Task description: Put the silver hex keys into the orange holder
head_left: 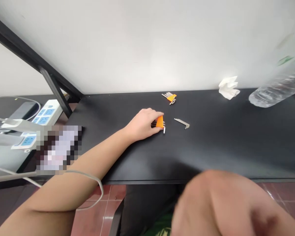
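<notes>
My left hand (147,124) grips an orange hex key holder (159,121) at the middle of the black table, thumb on the near side and fingers on the far side. Metal hex keys stick out of the holder, partly hidden by the hand. Just right of it lie several loose hex keys (182,122), close together. Farther back sits a second orange holder (171,98) with several hex keys in it. Large and blurred, my right hand (218,203) is close to the camera at the lower right; its fingers cannot be made out.
A crumpled white tissue (228,88) and a clear plastic bottle (277,87) stand at the back right. At the left are a power strip (43,116) with plugs, a pixelated phone-like object (61,147) and a white cable (102,190) crossing my left arm.
</notes>
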The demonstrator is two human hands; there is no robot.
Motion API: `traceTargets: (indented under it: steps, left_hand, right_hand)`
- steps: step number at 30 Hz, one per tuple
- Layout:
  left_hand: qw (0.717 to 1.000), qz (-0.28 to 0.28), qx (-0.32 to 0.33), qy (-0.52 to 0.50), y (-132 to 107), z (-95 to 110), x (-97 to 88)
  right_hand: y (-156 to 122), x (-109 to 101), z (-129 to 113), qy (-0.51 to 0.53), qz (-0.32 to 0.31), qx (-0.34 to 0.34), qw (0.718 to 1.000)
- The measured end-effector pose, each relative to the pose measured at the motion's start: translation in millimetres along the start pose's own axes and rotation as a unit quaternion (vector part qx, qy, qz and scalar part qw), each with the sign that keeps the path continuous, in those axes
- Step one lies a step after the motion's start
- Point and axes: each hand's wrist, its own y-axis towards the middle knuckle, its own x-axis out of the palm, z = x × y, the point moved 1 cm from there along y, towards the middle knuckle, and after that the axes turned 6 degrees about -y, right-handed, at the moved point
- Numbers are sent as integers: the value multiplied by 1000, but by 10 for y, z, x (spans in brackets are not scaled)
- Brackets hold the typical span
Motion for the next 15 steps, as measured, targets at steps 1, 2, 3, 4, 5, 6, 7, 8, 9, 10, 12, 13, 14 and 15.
traceTargets:
  steps: [1, 2, 3, 4, 5, 6, 7, 8, 9, 10, 12, 13, 14, 15]
  left_hand:
    - [1000, -3, -1, 1, -3, -4, -2]
    - [1000, -1, -3, 1, -5, -6, -6]
    - [1000, 0, -3, 0, -7, -8, -10]
    - [1000, 2, -4, -2, -9, -9, -14]
    - [1000, 5, -4, -5, -10, -9, -18]
    - [1000, 5, -5, -10, -12, -9, -23]
    - [1000, 7, -9, -14, -14, -10, -28]
    - [1000, 9, -14, -18, -16, -11, -33]
    - [1000, 9, -18, -22, -18, -12, -38]
    - [999, 9, -23, -25, -20, -14, -44]
    - [999, 5, -32, -34, -25, -18, -54]
    - [999, 3, -35, -39, -28, -21, -58]
    - [998, 1, -38, -42, -31, -23, -62]
    - [998, 0, -39, -45, -33, -25, -64]
  right_hand:
    - [83, 130, 171, 53, -34, 27, 998]
    - [143, 254, 337, 124, -84, 74, 986]
    - [178, 374, 492, 193, -141, 136, 961]
    - [188, 489, 629, 239, -199, 197, 930]
    - [178, 601, 747, 255, -253, 252, 898]
    - [154, 707, 846, 242, -296, 295, 876]
    - [126, 809, 924, 206, -338, 304, 866]
    - [96, 906, 984, 175, -367, 307, 860]
    - [71, 997, 1022, 162, -392, 288, 859]
    - [48, 1081, 1044, 159, -414, 265, 856]
    - [14, 1215, 1047, 164, -440, 232, 852]
    - [2, 1264, 1034, 159, -446, 224, 852]
    - [-8, 1301, 1013, 152, -446, 220, 854]
    - [-16, 1329, 987, 144, -444, 216, 857]
